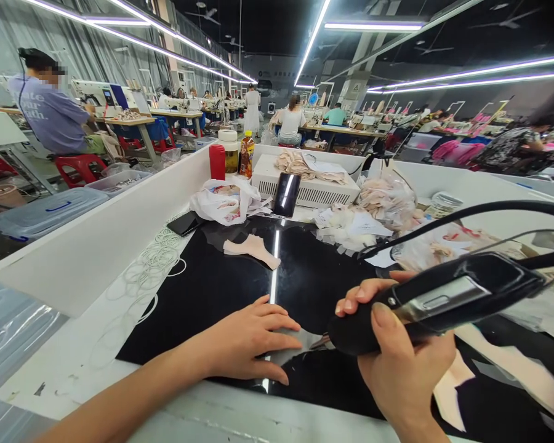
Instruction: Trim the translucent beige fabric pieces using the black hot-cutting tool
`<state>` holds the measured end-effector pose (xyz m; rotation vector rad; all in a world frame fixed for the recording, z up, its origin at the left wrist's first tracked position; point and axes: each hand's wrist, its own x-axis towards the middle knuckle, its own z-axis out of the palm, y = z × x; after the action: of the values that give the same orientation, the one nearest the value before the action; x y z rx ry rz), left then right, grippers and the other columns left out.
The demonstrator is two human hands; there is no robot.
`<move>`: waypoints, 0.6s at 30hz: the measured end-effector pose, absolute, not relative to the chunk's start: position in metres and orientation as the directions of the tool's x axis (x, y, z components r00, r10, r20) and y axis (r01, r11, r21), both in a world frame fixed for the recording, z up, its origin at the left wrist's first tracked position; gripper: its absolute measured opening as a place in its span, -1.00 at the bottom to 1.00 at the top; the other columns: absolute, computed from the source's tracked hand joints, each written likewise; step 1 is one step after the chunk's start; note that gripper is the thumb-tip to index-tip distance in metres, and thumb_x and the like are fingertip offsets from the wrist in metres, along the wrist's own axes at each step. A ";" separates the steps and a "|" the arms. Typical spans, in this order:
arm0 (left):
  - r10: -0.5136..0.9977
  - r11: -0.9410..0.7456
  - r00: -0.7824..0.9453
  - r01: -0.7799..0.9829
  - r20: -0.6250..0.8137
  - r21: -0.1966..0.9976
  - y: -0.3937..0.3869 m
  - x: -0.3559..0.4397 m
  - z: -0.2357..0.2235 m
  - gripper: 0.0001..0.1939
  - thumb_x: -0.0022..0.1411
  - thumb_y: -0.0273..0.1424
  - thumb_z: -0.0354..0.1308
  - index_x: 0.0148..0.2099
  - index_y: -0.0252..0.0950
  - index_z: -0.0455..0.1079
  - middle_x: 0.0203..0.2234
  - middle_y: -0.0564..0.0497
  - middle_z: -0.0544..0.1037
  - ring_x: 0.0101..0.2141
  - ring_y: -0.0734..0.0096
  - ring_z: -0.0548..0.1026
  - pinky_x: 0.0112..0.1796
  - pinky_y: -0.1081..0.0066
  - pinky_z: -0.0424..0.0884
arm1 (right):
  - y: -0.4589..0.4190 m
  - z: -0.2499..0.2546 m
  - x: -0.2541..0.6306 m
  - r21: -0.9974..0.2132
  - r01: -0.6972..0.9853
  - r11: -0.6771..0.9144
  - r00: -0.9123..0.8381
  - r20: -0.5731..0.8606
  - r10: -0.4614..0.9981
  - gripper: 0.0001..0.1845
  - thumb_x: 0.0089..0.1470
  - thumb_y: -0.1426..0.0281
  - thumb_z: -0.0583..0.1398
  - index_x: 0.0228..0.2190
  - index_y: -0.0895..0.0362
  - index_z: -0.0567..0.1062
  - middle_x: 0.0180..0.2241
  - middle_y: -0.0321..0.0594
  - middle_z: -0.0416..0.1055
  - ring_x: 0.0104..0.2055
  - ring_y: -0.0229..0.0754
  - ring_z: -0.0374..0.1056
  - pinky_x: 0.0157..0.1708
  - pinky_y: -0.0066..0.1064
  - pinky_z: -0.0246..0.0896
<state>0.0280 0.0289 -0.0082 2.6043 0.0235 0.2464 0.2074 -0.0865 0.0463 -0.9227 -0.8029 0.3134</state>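
Note:
My right hand [397, 351] is closed round a black hand-held tool [443, 301] with a silver plate on top and a black cable running off to the right. Its rounded front end points left, just above a glossy black work mat [203, 295]. My left hand [252, 338] lies flat on the mat with fingers stretched out, pressing a small grey piece of fabric [290, 347] right under the tool's tip. A beige fabric piece [252, 249] lies on the mat farther back.
A white box [305, 184] with beige fabric on top stands at the back, a black phone [286, 194] leaning on it. A red cup [216, 161], a jar and a drink bottle [246, 154] stand behind a white bag [224, 200]. White elastic loops [157, 258] lie left. People sit at distant tables.

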 end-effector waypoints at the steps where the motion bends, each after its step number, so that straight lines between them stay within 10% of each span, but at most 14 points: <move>1: 0.065 -0.865 0.984 -0.029 0.168 0.501 0.029 0.028 -0.007 -0.56 0.42 -0.11 0.25 0.25 -0.14 0.47 0.24 -0.11 0.49 0.27 -0.03 0.37 0.36 -0.16 0.03 | -0.086 0.045 0.207 -0.807 0.090 0.584 0.668 0.484 0.565 -0.62 0.12 0.34 0.42 -0.07 0.00 0.46 -0.38 -0.37 0.46 -0.44 -0.22 0.43 -0.40 -0.31 0.48; 18: 0.073 -0.858 0.987 -0.011 0.144 0.513 0.030 0.026 -0.008 -0.54 0.39 -0.15 0.30 0.27 -0.08 0.45 0.26 -0.05 0.48 0.29 0.01 0.35 0.38 -0.14 -0.01 | -0.089 0.046 0.220 -0.798 0.146 0.585 0.703 0.500 0.507 -0.62 0.09 0.37 0.44 -0.09 0.03 0.47 -0.40 -0.36 0.48 -0.45 -0.20 0.42 -0.44 -0.30 0.48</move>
<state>0.0261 0.0297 -0.0076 2.5941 0.0438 0.2139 0.2200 -0.0893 0.0463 -0.9447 -0.7891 0.2377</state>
